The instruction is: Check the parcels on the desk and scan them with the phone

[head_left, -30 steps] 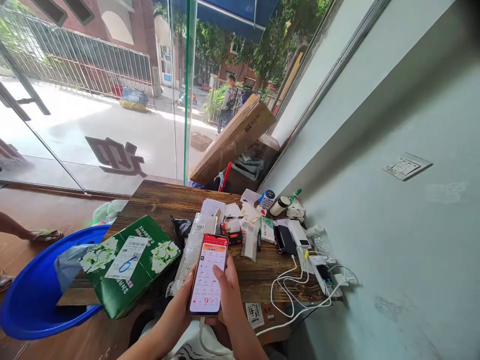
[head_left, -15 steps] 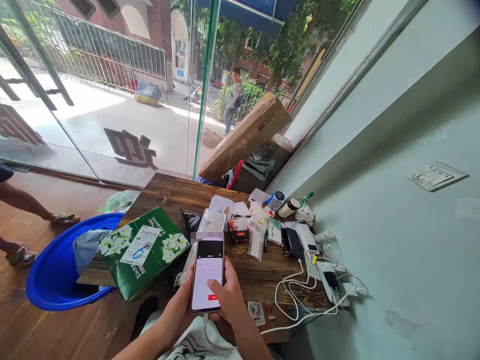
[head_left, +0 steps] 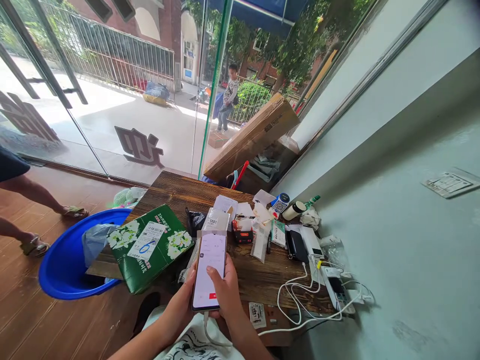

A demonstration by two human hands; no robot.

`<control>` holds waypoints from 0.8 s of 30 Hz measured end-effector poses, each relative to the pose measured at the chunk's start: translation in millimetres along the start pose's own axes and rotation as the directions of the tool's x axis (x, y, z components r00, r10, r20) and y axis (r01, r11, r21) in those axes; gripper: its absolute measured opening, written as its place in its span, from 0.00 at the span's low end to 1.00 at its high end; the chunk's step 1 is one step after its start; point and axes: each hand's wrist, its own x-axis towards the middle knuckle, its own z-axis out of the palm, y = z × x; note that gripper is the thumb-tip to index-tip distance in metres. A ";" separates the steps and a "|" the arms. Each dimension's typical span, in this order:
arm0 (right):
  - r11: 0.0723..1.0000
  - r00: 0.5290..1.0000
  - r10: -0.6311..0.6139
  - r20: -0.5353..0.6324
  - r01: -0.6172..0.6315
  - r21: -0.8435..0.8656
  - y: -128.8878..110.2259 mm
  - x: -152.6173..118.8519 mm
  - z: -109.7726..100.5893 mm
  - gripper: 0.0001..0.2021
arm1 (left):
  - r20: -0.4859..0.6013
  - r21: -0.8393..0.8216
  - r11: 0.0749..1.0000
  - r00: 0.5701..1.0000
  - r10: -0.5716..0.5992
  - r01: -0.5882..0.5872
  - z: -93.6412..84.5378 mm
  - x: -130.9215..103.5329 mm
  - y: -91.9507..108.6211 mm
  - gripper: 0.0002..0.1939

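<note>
While two hands hold one phone, one cable hangs below.

The one camera, worn on the head, faces forward and down, with the phone near and low in view, the table just past it. Wall fills the right; ahead it looks through glass onto a yard whose glare makes depth hard to judge.

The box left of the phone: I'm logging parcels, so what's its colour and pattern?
The box is green with white flowers, clearest in the head view.
</note>
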 end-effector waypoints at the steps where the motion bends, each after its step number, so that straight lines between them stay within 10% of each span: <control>1: 1.000 1.000 0.008 0.004 -0.008 0.022 0.2 -0.1 -0.3 0.24 | -0.001 0.000 1.000 1.000 0.002 -0.002 0.0 -0.1 0.1 0.37; 24: 0.990 0.979 0.085 0.183 -0.104 0.096 -9.4 -7.3 -22.3 0.22 | 0.001 -0.022 1.000 1.000 -0.001 0.001 -12.9 7.6 -4.9 0.39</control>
